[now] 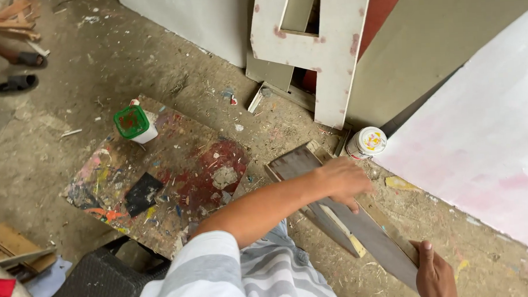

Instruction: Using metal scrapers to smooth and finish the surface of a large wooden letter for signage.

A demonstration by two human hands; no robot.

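Head view: a long grey board [350,222] is lying on the dirt floor [66,103] beside a paint-spattered panel [176,176]. It is pressed flat under the left hand [344,180], fingers spread, and pinched at its near end by the right hand [434,273]. The step in hand is judged to be steadying the board; any next move would call for both grips being kept firm.

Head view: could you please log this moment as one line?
left hand: pressing on board | right hand: gripping board end | can: beside, apart
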